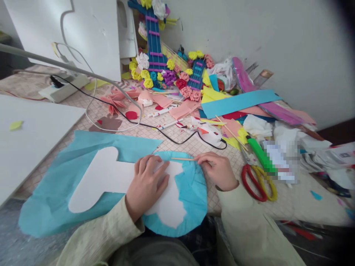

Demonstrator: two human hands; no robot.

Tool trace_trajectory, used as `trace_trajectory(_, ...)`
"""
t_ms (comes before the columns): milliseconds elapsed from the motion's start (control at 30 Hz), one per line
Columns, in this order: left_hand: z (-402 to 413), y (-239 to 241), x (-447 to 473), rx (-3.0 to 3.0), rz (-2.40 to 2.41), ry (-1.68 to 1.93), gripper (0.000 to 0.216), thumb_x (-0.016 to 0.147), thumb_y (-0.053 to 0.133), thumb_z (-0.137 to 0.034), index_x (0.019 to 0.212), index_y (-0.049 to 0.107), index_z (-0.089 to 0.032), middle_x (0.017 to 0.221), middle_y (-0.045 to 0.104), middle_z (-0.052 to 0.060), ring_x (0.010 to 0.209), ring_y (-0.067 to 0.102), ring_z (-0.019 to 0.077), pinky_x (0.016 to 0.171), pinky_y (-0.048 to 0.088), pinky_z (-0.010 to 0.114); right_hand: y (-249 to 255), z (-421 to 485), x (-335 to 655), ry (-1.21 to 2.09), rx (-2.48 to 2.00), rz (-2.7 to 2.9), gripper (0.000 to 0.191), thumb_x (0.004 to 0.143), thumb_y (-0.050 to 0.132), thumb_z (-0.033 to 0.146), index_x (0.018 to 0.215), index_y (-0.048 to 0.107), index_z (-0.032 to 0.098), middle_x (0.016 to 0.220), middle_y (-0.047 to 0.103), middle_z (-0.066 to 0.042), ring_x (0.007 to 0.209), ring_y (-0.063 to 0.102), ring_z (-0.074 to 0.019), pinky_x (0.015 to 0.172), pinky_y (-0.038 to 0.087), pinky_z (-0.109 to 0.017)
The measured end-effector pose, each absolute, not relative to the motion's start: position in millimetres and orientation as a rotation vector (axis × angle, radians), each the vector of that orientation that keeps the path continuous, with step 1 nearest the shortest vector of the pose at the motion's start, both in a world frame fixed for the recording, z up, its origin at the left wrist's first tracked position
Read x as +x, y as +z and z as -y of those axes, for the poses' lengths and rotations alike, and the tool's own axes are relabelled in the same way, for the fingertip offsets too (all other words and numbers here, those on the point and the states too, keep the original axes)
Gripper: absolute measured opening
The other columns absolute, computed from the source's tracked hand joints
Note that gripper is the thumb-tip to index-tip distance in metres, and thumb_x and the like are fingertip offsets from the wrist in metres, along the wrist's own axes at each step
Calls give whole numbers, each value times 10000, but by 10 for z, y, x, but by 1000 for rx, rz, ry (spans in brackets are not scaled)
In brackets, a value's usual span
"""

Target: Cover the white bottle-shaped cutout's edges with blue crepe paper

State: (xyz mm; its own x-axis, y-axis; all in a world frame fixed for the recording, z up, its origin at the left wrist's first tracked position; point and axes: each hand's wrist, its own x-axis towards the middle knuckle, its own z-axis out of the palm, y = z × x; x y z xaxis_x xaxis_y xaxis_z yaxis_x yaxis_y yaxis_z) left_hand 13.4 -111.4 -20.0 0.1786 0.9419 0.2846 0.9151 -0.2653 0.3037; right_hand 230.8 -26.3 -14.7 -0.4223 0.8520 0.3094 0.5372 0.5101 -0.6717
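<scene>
A white guitar-like cutout (126, 173) lies on light blue crepe paper (50, 199). Around its rounded right end, blue paper (194, 192) is folded over the edge onto the white face, leaving a jagged inner border. My left hand (148, 186) rests on the cutout with its fingers apart, fingertips at the upper fold. Between the fingers of my right hand (219, 170) is a thin wooden stick (183, 159), its tip pointing left over the folded paper near the top edge.
Red-and-yellow-handled scissors (257, 184) and a green-handled tool (260, 155) lie to the right. Behind are a white glue gun (209, 135) with a black cord, a blue paper strip (241, 103), and paper-flower guitars (154, 44). A power strip (63, 88) sits at left.
</scene>
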Motion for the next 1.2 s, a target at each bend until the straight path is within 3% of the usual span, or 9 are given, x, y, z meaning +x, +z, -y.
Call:
trace_trajectory(533,1106,-234,123,2391,-1804,666,303,839,452,-262,1124,543,-216,1216,531,38,1202,340,282,972,281,476,-174,-129,2040,831,-1007,2149,271,664,422,-6,575,593,184,752,674,-16,761,618,-143,733,465,-281)
trace_trajectory(967,1115,-228,117,2401,-1780,673,298,841,445,-244,1121,538,-203,1194,515,65,1171,351,282,957,297,472,-190,-57,2157,838,-1046,2173,264,653,413,-5,574,577,186,754,671,-14,743,610,-139,713,463,-277)
trace_trajectory(1200,1121,-214,124,2367,-1811,679,310,822,464,-237,1123,540,-221,1071,484,93,1031,410,261,886,361,454,-222,-70,2178,753,-1043,2151,262,647,404,8,586,584,188,757,669,-17,759,607,-145,732,460,-289)
